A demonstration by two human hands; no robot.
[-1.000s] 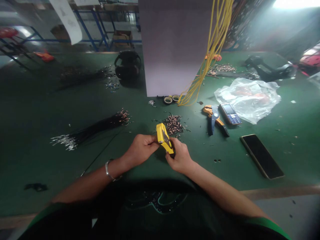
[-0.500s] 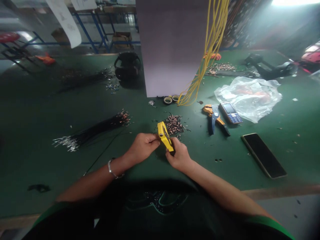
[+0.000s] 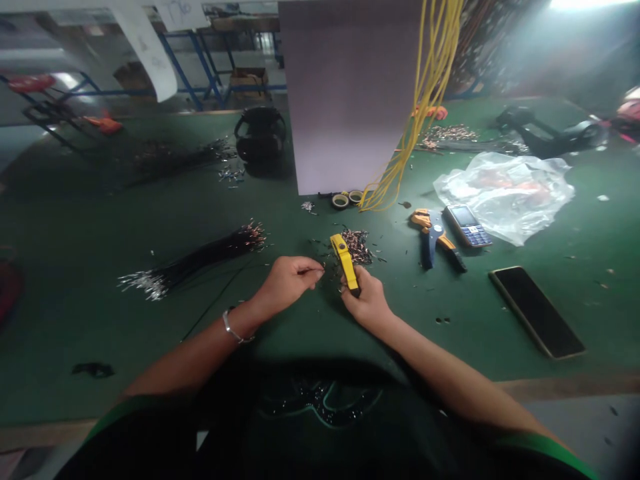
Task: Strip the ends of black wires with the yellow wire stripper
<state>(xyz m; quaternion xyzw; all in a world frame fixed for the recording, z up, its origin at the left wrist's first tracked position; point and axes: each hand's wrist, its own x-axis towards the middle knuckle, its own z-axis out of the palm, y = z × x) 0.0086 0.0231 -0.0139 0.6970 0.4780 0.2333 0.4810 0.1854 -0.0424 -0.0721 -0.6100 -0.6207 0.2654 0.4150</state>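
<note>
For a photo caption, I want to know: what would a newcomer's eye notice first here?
The bright yellow tool in the right hand, beside a pile of small coppery pieces, stands out first. Behind it, yellow wires hang along the right edge of a large pale panel. Farther right lies a crumpled clear bag.

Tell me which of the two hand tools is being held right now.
The yellow tool, gripped in the right hand. The blue-and-orange tool lies on the green table beside the keypad phone, with neither hand on it.
</note>
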